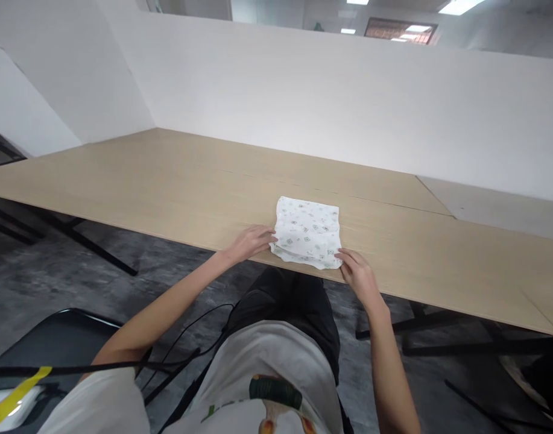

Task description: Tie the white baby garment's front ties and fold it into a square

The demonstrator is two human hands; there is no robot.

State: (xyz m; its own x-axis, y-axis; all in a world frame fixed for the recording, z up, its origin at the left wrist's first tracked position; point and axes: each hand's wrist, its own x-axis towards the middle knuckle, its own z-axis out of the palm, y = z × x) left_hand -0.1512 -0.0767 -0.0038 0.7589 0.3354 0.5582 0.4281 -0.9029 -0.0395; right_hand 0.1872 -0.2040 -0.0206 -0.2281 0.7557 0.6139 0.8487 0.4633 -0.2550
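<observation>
Patterned cloth (306, 228) lay between two hands at the worktop's (204, 181) front edge

The white cloth, printed with small scattered motifs, lay on the tan worktop close to its near edge, directly in front of the person. It was roughly rectangular, with a wavy left side and a crease or layer line running across its lower part.

The left hand (251, 241) reached in from the side, fingers slightly bent and close together, their tips touching the cloth's lower left edge. The right hand (360, 274) was partly curled, its fingertips on the lower right corner. Whether either hand pinched the fabric or merely rested on it could not be told.

Behind the worktop stood a white partition (303, 96). The person wore a light printed T-shirt (276, 346) and dark trousers (287, 295). At the person's left was a black chair (63, 331), with a yellow strip (18, 395) in front of it in the view. The floor (27, 283) was mottled grey.
</observation>
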